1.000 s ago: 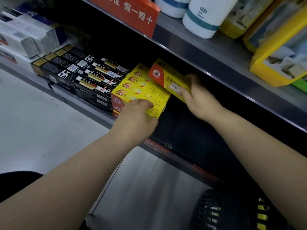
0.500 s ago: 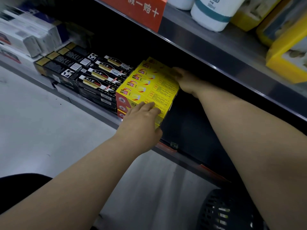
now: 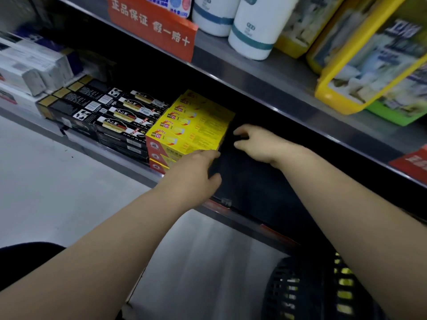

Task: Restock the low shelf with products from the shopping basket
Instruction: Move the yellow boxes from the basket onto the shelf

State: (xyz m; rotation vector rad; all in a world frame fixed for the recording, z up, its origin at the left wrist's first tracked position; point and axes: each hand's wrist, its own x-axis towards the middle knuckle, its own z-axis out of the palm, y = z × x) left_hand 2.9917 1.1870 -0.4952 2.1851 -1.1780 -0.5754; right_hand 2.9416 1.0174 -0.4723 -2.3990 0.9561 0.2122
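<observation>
The yellow boxes (image 3: 196,125) sit stacked on the low shelf (image 3: 254,188), touching the black boxes (image 3: 111,116). Your left hand (image 3: 194,174) rests on their near corner, grip released. Your right hand (image 3: 261,144) hovers just beside them, loosely curled, grasping nothing.

view: head | mount: worn on person's head | facing: forward, down | range: close above low shelf (image 3: 249,190)

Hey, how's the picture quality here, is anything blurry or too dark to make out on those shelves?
Head view: the yellow boxes are evenly lit and fairly sharp; the low shelf beside them sinks into shadow, its back unreadable; the white bottles and yellow packs above are smeared by motion blur; the basket is dark and soft.
</observation>
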